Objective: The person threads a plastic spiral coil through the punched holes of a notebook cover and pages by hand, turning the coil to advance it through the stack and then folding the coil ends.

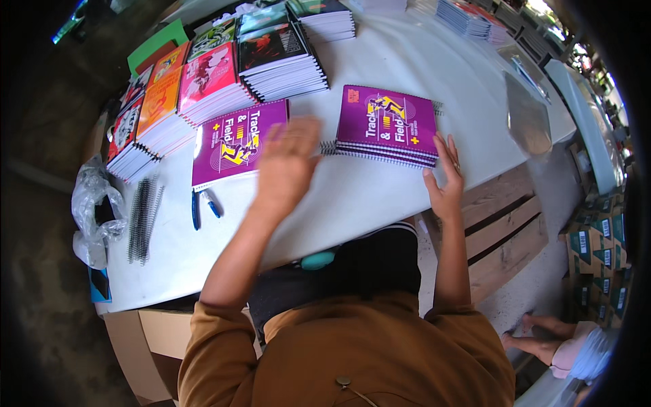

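White tbl [180,268]: cl. plastic bag [85,193] at L edge; blue pen [195,211] & white pen w/ blue cap [211,205] side by side, L of ctr. Spiral notebk stacks [215,71] back L, w/ orange, pink, blk etc. covers. Cardbd box [164,329] below, L. Wooden pallet [505,236] R, brown-&-green ctns [597,241] far R, other person's bare legs [542,347] btm R.

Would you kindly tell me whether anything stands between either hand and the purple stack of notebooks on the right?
Between the left hand and the purple stack, a spiral coil juts from the stack's near left corner. Nothing visible separates the right hand from the stack's right edge.
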Motion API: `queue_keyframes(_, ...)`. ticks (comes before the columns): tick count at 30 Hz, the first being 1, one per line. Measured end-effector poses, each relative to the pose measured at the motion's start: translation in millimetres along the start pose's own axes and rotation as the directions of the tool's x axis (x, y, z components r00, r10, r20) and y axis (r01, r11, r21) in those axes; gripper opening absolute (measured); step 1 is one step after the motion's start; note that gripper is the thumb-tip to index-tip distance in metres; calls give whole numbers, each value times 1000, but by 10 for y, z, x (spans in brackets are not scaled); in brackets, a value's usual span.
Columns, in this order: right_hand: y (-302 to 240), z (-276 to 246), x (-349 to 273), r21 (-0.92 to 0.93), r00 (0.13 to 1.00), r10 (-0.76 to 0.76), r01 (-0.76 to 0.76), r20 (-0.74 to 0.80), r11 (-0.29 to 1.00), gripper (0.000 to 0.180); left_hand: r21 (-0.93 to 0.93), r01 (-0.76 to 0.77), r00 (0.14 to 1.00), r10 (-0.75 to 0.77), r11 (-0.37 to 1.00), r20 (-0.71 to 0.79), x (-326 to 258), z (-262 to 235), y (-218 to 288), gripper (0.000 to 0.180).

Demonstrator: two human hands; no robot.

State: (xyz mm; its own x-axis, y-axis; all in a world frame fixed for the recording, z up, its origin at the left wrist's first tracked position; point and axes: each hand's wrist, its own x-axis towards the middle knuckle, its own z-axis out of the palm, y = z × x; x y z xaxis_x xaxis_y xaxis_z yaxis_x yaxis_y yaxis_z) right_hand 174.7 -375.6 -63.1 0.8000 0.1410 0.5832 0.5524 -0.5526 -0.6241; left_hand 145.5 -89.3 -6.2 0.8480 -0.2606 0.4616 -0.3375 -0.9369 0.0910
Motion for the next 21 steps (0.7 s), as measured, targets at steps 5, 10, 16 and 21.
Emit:
queue_keyframes(5, -681, 506, -216, 745, 974, 210, -81, -80, 662, 46, 150, 72, 996, -64, 986, -58, -588, -271, -542, 43)
queue_keyframes(10, -1176, 1083, -337, 723, 728, 165, -575, 666, -382, 59, -992, 30, 849, -526, 124, -40, -1021, -850, -68, 24)
queue_keyframes(16, -1186, 941, -56, 944, 944, 29, -330, 329, 33, 24, -993, 64, 766, -643, 96, -12, -1470, -817, -541, 35)
queue_keyframes(21, -974, 1033, -28, 735, 869, -50, -384, 493, 559, 17, 469, 788, 555, -791, 400, -257, -2139, -615, -2181, 40)
